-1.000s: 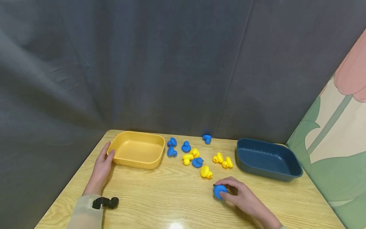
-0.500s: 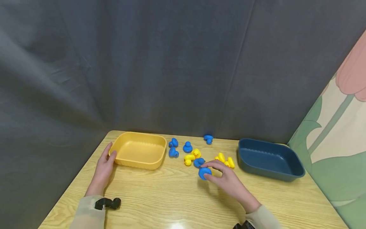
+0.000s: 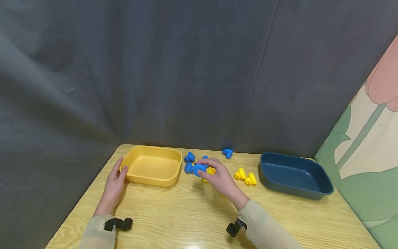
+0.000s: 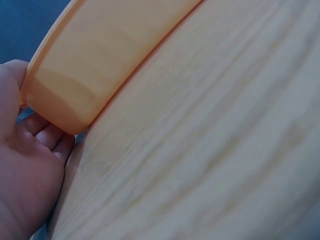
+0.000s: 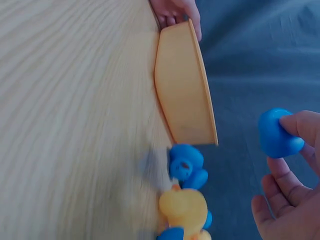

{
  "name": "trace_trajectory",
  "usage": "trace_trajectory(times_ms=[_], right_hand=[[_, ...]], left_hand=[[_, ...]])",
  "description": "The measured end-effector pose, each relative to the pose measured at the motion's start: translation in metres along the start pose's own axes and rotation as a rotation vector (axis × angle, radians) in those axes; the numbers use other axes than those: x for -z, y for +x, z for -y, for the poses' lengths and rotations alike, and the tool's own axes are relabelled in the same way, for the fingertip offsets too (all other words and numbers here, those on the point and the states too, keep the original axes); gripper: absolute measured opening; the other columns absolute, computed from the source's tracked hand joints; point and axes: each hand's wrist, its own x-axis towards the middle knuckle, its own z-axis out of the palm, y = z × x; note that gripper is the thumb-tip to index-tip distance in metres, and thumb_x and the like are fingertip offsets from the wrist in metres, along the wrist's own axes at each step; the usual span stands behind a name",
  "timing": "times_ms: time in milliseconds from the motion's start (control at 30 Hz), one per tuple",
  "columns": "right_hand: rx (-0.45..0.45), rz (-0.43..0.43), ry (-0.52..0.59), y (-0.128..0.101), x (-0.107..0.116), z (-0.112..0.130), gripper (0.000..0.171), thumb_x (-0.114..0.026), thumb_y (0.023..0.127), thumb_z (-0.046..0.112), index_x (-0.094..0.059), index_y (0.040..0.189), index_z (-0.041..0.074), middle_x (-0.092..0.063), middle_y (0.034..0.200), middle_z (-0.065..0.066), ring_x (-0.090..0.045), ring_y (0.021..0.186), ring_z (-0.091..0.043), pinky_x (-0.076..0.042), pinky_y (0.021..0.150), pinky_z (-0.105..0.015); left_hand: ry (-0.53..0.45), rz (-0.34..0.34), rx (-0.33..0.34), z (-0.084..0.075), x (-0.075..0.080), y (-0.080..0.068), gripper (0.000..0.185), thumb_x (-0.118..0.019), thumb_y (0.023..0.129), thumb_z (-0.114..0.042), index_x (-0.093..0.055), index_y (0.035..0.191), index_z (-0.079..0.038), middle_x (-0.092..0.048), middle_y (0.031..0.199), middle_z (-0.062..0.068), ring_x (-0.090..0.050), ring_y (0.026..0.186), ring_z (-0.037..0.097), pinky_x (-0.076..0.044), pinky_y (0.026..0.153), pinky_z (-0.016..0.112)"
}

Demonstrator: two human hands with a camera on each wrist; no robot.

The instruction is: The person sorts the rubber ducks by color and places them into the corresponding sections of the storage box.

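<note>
Held blue duck (image 3: 199, 169): shifted leftward since the earlier frame, carried by the right hand (image 3: 221, 178) to a spot above other ducks, just short of the yellow tray (image 3: 149, 180).
Right grip: thumb and fingertips clamped on the duck's rounded body; the right wrist view shows it clear of the surface (image 3: 168, 214).
Left grip: the left hand (image 3: 113, 188) holds the tray's near-left corner, thumb at the rim, fingers curled on the outside.
Ducks on the surface: 2 blue ducks (image 3: 190, 157) just beside the tray; 2 yellow ducks (image 3: 250, 179) near the dark blue tray (image 3: 289, 190) at right; 1 blue duck (image 3: 228, 153) by the far edge; others partly hidden by the right hand.
Duck handling: probably light, smooth and slightly squeezable, not fragile; a gentle thumb-and-finger pinch across the round body should do, as the smooth skin might slip.
Tray handling: looks light and fairly stiff; the rim corner seems a sound hold.
</note>
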Motion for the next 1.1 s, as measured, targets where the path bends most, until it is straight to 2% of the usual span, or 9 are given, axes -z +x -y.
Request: trace_trajectory(times_ms=[133,300,467,633,1100], right_hand=[[0.031,-0.006,-0.002,0.014,-0.014,0.004,0.029,-0.083,0.101,0.013,-0.082,0.129,0.015,-0.072,0.125,-0.001,-0.064,0.121,-0.029,-0.051,0.110,-0.059],[0.015,0.036,0.024,0.023,-0.031,0.005,0.029,-0.081,0.103,0.017,-0.080,0.132,0.015,-0.070,0.136,-0.001,-0.061,0.132,-0.027,-0.046,0.118,-0.061],[0.018,0.078,0.039,0.032,-0.046,0.008,0.028,-0.077,0.107,0.022,-0.079,0.135,0.016,-0.068,0.134,-0.003,-0.062,0.127,-0.029,-0.050,0.112,-0.061],[0.034,0.081,0.046,0.042,-0.060,0.012,0.029,-0.079,0.105,0.018,-0.079,0.134,0.014,-0.071,0.131,-0.005,-0.063,0.124,-0.032,-0.051,0.111,-0.063],[0.005,0.068,-0.076,0.063,-0.090,0.012,0.027,-0.079,0.105,0.019,-0.080,0.132,0.017,-0.071,0.132,-0.002,-0.060,0.130,-0.029,-0.050,0.112,-0.051]], left_hand=[[-0.004,0.010,0.006,0.000,0.000,0.000,0.071,-0.042,0.121,-0.039,-0.006,0.180,-0.026,-0.003,0.185,0.006,-0.002,0.169,0.029,-0.009,0.136,0.050],[-0.014,0.021,0.043,-0.001,0.000,-0.003,0.070,-0.043,0.121,-0.034,-0.006,0.180,-0.024,-0.002,0.185,0.006,-0.001,0.169,0.028,-0.009,0.136,0.049],[-0.013,0.014,0.035,-0.001,0.000,-0.004,0.070,-0.043,0.121,-0.036,-0.006,0.180,-0.024,-0.002,0.185,0.004,0.000,0.169,0.027,-0.009,0.136,0.049],[-0.023,0.010,0.015,0.002,-0.001,-0.001,0.071,-0.043,0.121,-0.039,-0.006,0.180,-0.027,-0.002,0.185,0.002,-0.001,0.169,0.026,-0.011,0.136,0.048],[-0.002,-0.005,0.009,0.005,0.000,0.004,0.071,-0.043,0.121,-0.037,-0.007,0.180,-0.024,-0.003,0.185,0.005,-0.001,0.170,0.029,-0.010,0.136,0.051]])
